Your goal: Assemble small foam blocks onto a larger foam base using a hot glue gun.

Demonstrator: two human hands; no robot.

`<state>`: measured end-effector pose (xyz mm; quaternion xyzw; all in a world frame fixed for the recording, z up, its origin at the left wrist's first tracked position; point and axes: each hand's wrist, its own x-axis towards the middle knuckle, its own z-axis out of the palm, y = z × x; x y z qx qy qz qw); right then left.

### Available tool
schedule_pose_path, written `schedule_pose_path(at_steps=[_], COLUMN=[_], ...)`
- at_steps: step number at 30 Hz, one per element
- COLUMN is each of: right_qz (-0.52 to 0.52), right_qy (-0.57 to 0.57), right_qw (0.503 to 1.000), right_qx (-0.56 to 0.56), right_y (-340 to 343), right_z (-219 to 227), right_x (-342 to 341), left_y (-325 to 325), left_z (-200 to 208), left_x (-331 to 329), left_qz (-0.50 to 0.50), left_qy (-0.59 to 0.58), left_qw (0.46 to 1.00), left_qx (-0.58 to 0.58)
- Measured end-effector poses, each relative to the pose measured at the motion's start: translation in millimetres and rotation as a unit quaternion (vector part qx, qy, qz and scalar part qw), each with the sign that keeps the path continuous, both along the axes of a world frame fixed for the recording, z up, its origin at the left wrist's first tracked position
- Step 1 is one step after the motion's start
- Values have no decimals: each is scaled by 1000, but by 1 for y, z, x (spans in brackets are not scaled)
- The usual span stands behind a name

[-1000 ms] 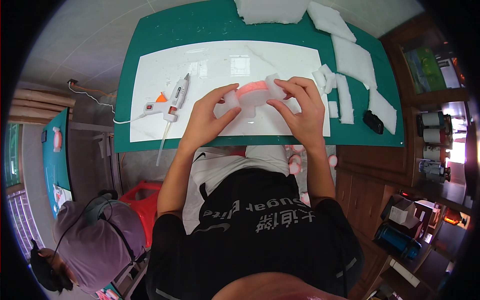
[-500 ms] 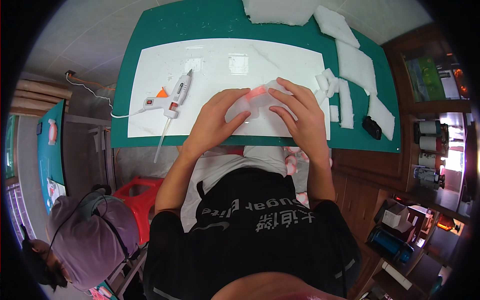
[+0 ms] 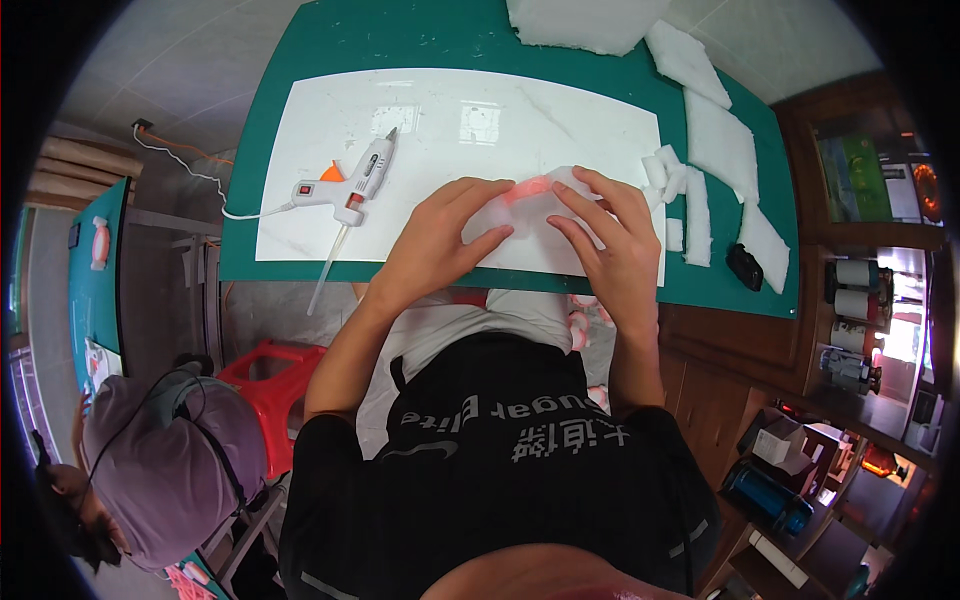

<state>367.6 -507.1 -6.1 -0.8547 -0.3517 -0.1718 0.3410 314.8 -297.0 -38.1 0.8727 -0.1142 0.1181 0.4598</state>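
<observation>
Over the white board (image 3: 480, 120), both my hands hold a soft, whitish see-through piece with a pink strip (image 3: 530, 187) along its far side. My left hand (image 3: 440, 235) has its fingertips on the strip's left end, the thumb nearer me. At the other end, my right hand (image 3: 618, 230) curls its fingers over the white part, thumb bent below them. The piece's underside and some of its edges are hidden by my fingers. Left of my hands lies a white glue gun (image 3: 365, 180) with an orange trigger, its glue stick (image 3: 328, 270) pointing toward me past the table edge.
White padding sheets (image 3: 720, 145) and several small offcuts (image 3: 665, 172) lie on the green mat (image 3: 260, 110) at right, near a small black object (image 3: 744, 266). The gun's white cord (image 3: 212, 185) runs left to a wall socket. A red stool (image 3: 265, 385) and another person (image 3: 165, 470) are at lower left.
The whole view has shifted slightly, with the board and glue gun appearing a little farther right. Both hands keep their hold on the pink-and-white piece; the fingers have barely moved.
</observation>
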Motion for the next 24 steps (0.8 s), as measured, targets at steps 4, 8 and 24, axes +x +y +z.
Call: schedule_pose_path(at_steps=[4,8,24], right_qz=[4,12,-22], right_qy=[-12,-20,-13], right_qw=[1000,999,1000], right_qx=[-13,-25,-13], right_y=[-1,-4,3], right_z=[0,2,1], right_x=[1,2,-9], left_y=[0,-3,3], left_z=[-1,-2,-2], left_x=[0,0,-1], left_qz=[1,0,-24], left_qy=[-9,-21,8], left_qw=[1000,1000,1000], left_qx=[2,10,-1])
